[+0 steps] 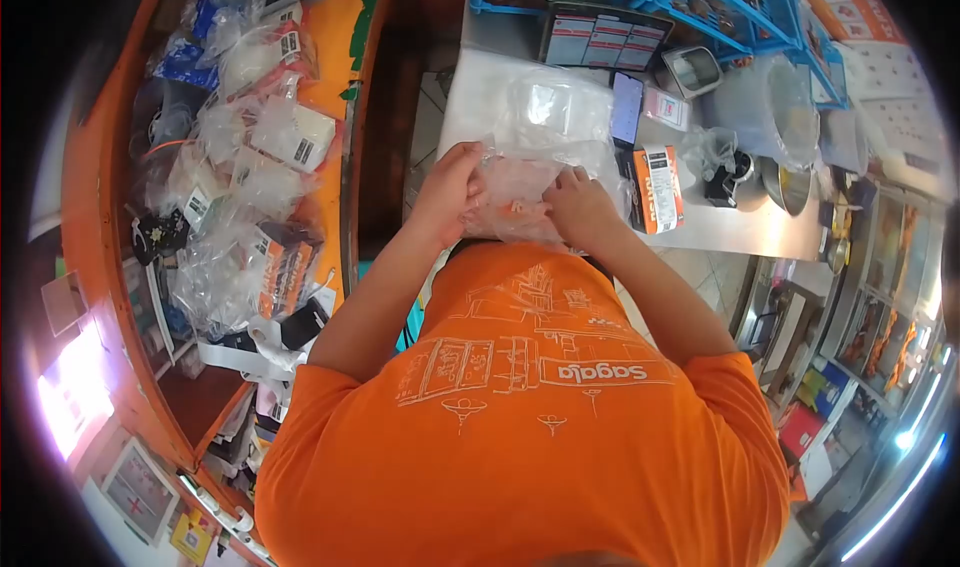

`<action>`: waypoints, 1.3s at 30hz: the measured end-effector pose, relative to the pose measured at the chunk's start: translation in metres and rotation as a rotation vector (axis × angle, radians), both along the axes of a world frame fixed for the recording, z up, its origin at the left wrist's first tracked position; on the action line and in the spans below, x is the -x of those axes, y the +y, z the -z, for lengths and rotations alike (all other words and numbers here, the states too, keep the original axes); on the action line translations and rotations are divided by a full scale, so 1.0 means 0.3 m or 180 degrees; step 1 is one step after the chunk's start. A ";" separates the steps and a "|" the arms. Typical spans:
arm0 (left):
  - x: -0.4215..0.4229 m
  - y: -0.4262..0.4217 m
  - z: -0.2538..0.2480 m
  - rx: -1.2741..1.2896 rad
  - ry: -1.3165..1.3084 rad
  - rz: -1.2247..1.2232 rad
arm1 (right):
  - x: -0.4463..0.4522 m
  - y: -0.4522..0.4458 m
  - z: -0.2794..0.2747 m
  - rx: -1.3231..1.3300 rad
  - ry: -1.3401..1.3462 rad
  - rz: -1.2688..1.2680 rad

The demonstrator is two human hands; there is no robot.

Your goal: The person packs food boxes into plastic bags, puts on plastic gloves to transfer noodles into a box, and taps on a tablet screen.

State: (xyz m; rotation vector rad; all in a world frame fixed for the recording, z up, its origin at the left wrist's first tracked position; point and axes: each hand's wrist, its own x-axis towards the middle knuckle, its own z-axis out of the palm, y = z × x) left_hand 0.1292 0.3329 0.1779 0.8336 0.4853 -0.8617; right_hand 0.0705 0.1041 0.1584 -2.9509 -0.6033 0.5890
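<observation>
Clear plastic, 2 hands and a bag in mid-handling

The clear plastic bag (515, 189) sits at the table's near edge, close against the orange shirt (540, 417). Left hand (458, 192) pinches its left side; the right hand (582, 205) closes bent fingers on the film opposite. I'd judge it part-way: the bag is spread between them, not yet let go, with no finished seal or knot that I can see. Something orange shows there; I can't tell whether it's contents, print or shirt.

Beyond, a stack of clear film (480, 97) covers part of the metal table (745, 229), with 1 phone (627, 109), an orange-and-black box (660, 189) and a translucent tub (762, 112) rightward. Blue crates (700, 31) stand farther off. Bagged packs (265, 157) crowd an orange shelf (338, 32) on the left.
</observation>
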 end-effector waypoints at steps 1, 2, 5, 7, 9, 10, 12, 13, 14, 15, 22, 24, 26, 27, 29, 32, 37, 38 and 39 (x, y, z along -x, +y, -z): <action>0.008 -0.017 0.002 -0.0478 -0.0389 0.0306 | 0.011 0.015 -0.023 0.0020 -0.0007 0.0037; 0.018 -0.037 0.006 -0.0949 -0.0778 0.0611 | 0.026 0.039 -0.057 -0.0086 0.0226 0.0299; 0.072 -0.116 0.170 -0.1850 -0.2623 0.0750 | 0.075 0.081 -0.150 -0.0056 0.0390 0.0530; 0.088 -0.155 0.223 -0.2142 -0.2827 0.0996 | 0.099 0.095 -0.196 0.0111 0.0332 0.0557; 0.103 -0.187 0.267 -0.2425 -0.3056 0.1240 | 0.114 0.101 -0.223 0.0532 0.0443 0.0801; 0.107 -0.188 0.301 -0.2546 -0.3242 0.1412 | 0.127 0.084 -0.221 0.0553 0.0444 0.0857; 0.114 -0.192 0.350 -0.2668 -0.3426 0.1626 | 0.155 0.055 -0.208 -0.0213 0.0097 0.0703; 0.109 -0.195 0.351 -0.2769 -0.3439 0.1657 | 0.167 0.043 -0.205 -0.0234 0.0107 0.0737; 0.109 -0.192 0.352 -0.2879 -0.3448 0.1686 | 0.179 0.030 -0.202 -0.0498 -0.0142 0.0766; 0.111 -0.178 0.351 -0.2892 -0.3451 0.1724 | 0.186 0.021 -0.196 -0.0763 -0.0397 0.0792; 0.079 -0.105 -0.003 -0.1374 -0.1661 0.1274 | 0.093 0.093 -0.046 -0.1253 -0.0612 0.1439; 0.100 -0.118 0.082 -0.1261 -0.1654 0.1376 | 0.051 0.108 -0.110 -0.1948 0.0551 0.2186; 0.106 -0.144 0.253 -0.0938 -0.1316 0.1171 | 0.078 0.079 -0.107 -0.2428 0.0437 0.1828; 0.107 -0.158 0.292 -0.0577 -0.0930 0.0948 | 0.102 0.060 -0.106 -0.2843 0.0354 0.1460; 0.116 -0.199 0.255 -0.0747 -0.0924 0.0846 | 0.150 0.035 -0.184 -0.2989 0.0321 0.1151; 0.110 -0.211 0.242 -0.1003 -0.0925 0.0911 | 0.155 -0.080 -0.394 -0.3485 0.1273 0.1814; 0.084 -0.098 0.070 -0.1623 -0.1533 0.1433 | 0.120 -0.374 -0.009 -0.1305 -0.1580 0.3257; 0.086 -0.071 0.029 -0.2117 -0.1764 0.1489 | 0.111 -0.384 0.048 -0.1330 -0.1586 0.3279; 0.079 -0.048 -0.007 -0.2623 -0.1986 0.1514 | 0.097 -0.386 0.094 -0.0422 -0.1017 0.3534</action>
